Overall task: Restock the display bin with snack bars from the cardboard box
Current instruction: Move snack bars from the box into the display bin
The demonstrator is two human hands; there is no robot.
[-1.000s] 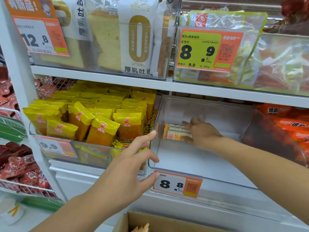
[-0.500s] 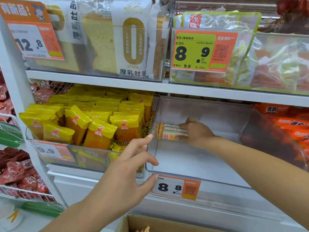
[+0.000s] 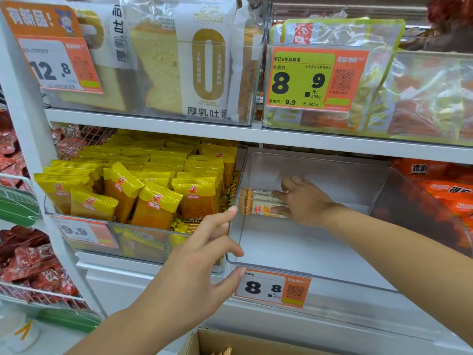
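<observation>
A clear plastic display bin (image 3: 320, 276) sits on the middle shelf, nearly bare inside. My right hand (image 3: 305, 201) reaches into it and holds a small bundle of pale snack bars (image 3: 258, 204) with orange checkered ends against the bin's left wall. My left hand (image 3: 194, 262) hovers at the bin's front left corner with fingers spread and relaxed, holding nothing. The cardboard box (image 3: 245, 343) shows at the bottom edge, with a few bar ends (image 3: 225, 351) poking up inside.
A bin of yellow snack packs (image 3: 143, 190) stands directly left. Orange packs (image 3: 445, 190) fill the bin to the right. Bread bags (image 3: 179, 60) and price tags sit on the shelf above. Red packets (image 3: 25, 254) hang in wire racks at far left.
My right hand has slid the bundle of bars a little leftward, up to the bin's left wall. My left hand has stayed near the front corner.
</observation>
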